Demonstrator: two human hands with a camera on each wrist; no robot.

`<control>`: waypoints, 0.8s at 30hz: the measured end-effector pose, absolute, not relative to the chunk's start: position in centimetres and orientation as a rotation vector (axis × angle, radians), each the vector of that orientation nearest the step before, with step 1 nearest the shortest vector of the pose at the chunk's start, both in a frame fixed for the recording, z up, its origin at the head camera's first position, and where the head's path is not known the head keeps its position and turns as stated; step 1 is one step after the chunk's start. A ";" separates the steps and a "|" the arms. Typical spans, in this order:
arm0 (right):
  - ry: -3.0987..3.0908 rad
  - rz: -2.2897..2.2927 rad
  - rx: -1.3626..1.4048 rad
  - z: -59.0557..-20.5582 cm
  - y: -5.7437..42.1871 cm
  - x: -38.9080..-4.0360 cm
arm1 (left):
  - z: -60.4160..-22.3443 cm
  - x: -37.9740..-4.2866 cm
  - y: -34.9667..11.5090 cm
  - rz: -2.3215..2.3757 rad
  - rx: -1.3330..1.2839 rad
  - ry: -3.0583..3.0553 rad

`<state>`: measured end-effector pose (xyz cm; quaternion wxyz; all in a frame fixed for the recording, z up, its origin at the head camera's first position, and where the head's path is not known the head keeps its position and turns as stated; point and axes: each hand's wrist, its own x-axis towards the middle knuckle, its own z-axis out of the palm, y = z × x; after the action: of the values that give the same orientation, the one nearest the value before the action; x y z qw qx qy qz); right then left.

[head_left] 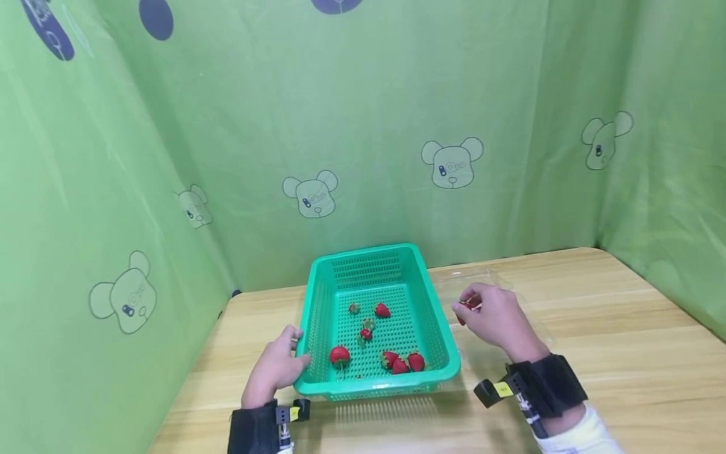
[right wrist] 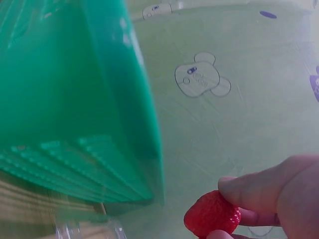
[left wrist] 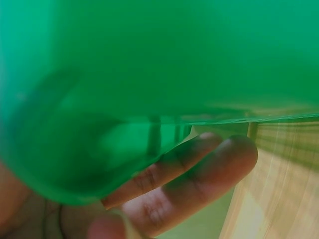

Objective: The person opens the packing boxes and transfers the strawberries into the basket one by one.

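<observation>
My left hand [head_left: 279, 362] grips the left rim of a green plastic basket [head_left: 377, 386], with the thumb over the edge. In the left wrist view, fingers [left wrist: 194, 186] lie along the outside of the basket wall [left wrist: 174, 59]. Several red strawberries [head_left: 339, 355] with green leaves lie scattered on the perforated bottom. To the right of the basket, my right hand [head_left: 493, 315] pinches one strawberry [right wrist: 212, 215] between thumb and fingertips. Beneath that hand sits a clear plastic container [head_left: 454, 275], hard to make out against the wood and partly hidden by the hand.
A light wooden table [head_left: 618, 315] carries everything. Green curtain walls [head_left: 374, 139] printed with bear faces enclose its back and sides. Black straps with small cameras wrap both wrists. The container's clear edge [right wrist: 89, 231] shows low in the right wrist view.
</observation>
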<state>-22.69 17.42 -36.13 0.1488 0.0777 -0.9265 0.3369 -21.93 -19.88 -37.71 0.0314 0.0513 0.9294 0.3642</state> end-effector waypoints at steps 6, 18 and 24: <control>-2.632 0.994 0.245 -36.0 16.4 -22.4 | -37.7 -22.0 -19.8 1.118 0.152 2.862; -2.561 0.991 0.282 -36.1 14.7 -22.2 | -37.6 -22.0 -19.7 1.107 0.137 2.868; -2.563 1.007 0.268 -36.3 14.1 -22.2 | -37.5 -22.0 -19.6 1.115 0.126 2.859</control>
<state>-22.23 14.14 -36.25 0.1864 0.0951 -0.9102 0.3575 -22.03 -19.64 -37.49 0.0349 0.0411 0.9303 0.3628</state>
